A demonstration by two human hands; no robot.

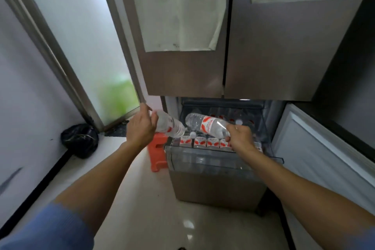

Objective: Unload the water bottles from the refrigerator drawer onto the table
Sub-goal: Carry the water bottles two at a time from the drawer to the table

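Observation:
The refrigerator drawer (203, 160) stands pulled open below the two upper doors, with several clear water bottles (205, 141) with red-and-white labels upright inside. My left hand (141, 126) grips one water bottle (171, 127) by its neck end, held sideways just left of the drawer. My right hand (240, 138) grips a second water bottle (207, 124), also lying sideways, above the bottles in the drawer. The two held bottles nearly touch at their bases. No table is in view.
An orange plastic stool (157, 152) stands on the floor beside the drawer's left side. A black rubbish bag (80, 140) sits in the left corner by a frosted glass door (81, 46). A second open drawer or door panel (324, 148) juts out at right.

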